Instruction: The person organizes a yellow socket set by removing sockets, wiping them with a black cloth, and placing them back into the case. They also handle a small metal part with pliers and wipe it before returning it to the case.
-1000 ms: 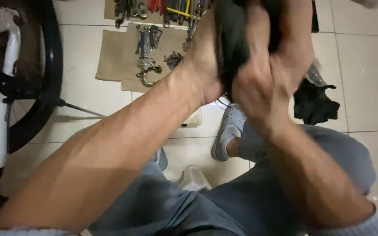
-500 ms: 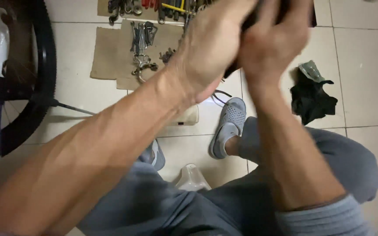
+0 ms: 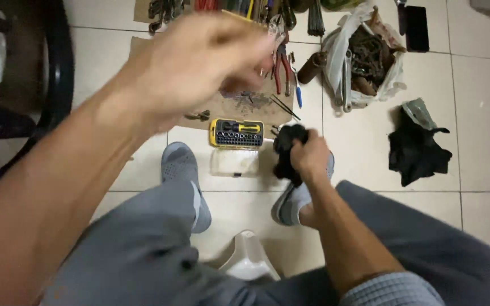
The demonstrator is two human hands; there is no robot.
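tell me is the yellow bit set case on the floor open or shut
Open. The yellow socket and bit set case shows its rows of bits, and its clear lid lies flat on the tile in front of it.

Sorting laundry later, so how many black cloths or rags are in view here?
2. One black cloth is bunched in the right hand, low over the floor by the yellow bit set. The other black rag lies on the tiles at right. More may be hidden behind the raised left hand.

I see bare floor tile (image 3: 483,113) right of the black rag (image 3: 415,150); ahead, the socket set (image 3: 237,133), pliers (image 3: 282,65) and bag of parts (image 3: 367,56) crowd the way.
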